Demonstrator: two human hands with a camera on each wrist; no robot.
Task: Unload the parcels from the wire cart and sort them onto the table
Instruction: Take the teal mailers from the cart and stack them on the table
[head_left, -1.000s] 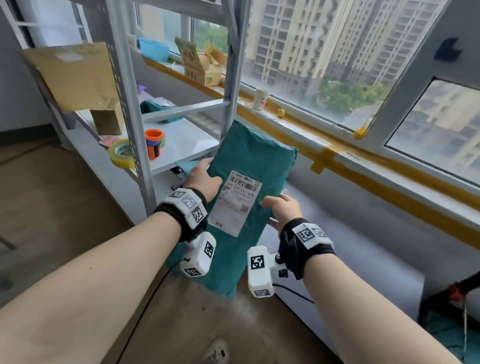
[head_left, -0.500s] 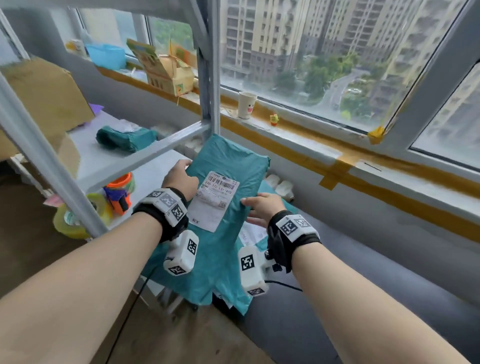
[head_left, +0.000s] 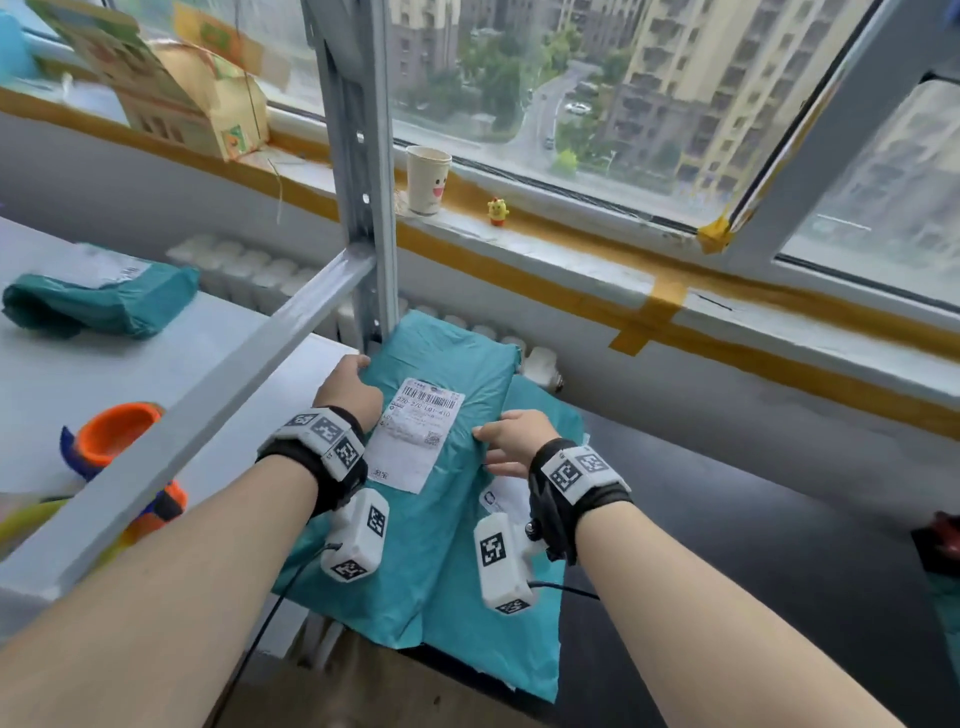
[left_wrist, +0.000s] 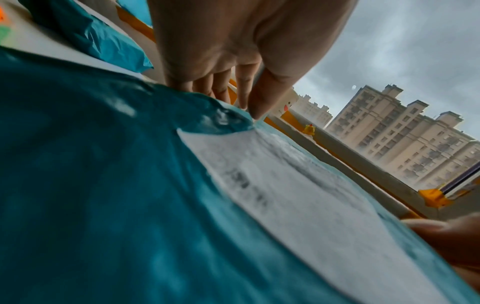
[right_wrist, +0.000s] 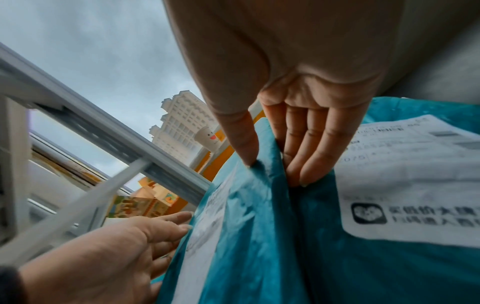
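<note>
A teal parcel (head_left: 457, 364) with a white label lies tilted over a second teal parcel (head_left: 498, 639) on the dark grey table (head_left: 753, 519). My left hand (head_left: 353, 374) grips its left edge beside the shelf post, thumb on top (left_wrist: 255, 109) and fingers over the rim. My right hand (head_left: 488, 441) holds the right edge, thumb pressing the top face (right_wrist: 246, 156), fingers tucked between the upper parcel (right_wrist: 246, 226) and the lower parcel (right_wrist: 389, 277). A third teal parcel (head_left: 104, 301) lies on the white shelf at the left.
A grey shelf post (head_left: 363, 182) and crossbar (head_left: 208, 395) stand just left of the parcels. An orange tape dispenser (head_left: 114, 436) sits on the shelf. On the windowsill are a paper cup (head_left: 427, 179), a yellow toy (head_left: 497, 210) and a cardboard box (head_left: 192, 104).
Both hands have carried the labelled parcel forward and down, from held up in front of the shelf to lying over the second teal parcel on the table. Grips are unchanged.
</note>
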